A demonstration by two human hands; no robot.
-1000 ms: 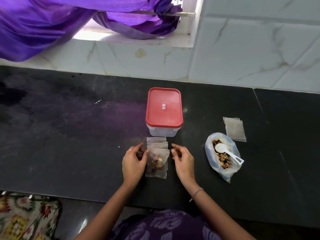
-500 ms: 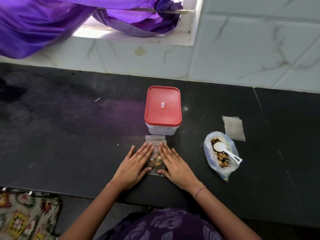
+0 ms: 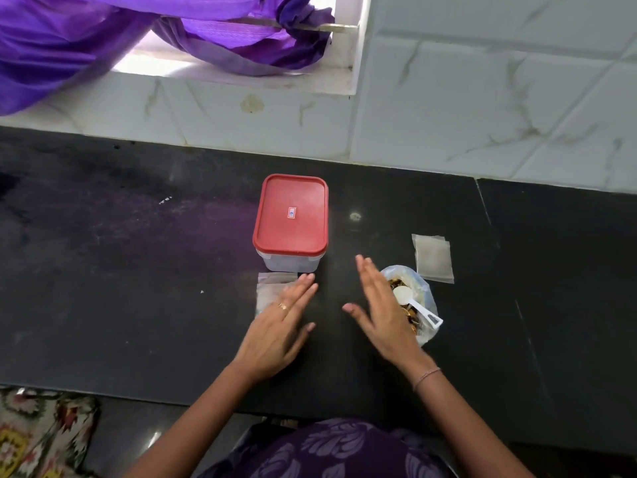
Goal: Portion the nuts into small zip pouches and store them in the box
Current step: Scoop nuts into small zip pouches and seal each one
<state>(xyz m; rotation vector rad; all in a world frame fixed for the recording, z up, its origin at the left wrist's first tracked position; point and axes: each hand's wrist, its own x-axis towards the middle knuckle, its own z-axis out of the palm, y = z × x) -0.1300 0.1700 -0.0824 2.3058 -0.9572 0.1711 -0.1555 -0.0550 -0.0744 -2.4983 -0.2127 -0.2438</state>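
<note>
A clear box with a shut red lid [image 3: 290, 219] stands mid-counter. Just in front of it lie the filled small zip pouches [image 3: 270, 288], mostly covered by my left hand [image 3: 279, 326], which rests flat on them with fingers together. My right hand [image 3: 382, 312] hovers flat and empty to the right of them, its edge over the open plastic bag of nuts [image 3: 418, 298]. A white scoop [image 3: 413, 303] lies in that bag. A small stack of empty zip pouches [image 3: 433, 258] lies beyond the bag.
The black stone counter [image 3: 138, 270] runs left and right, with a seam at right. A white tiled wall [image 3: 482, 98] and a window ledge with purple cloth [image 3: 103, 36] stand behind. A patterned cloth [image 3: 34, 432] lies below the counter's front edge.
Both hands were pressing flat on the pouches half a second ago. My right hand has lifted and swung right toward the nut bag; my left hand stays on the pouches.
</note>
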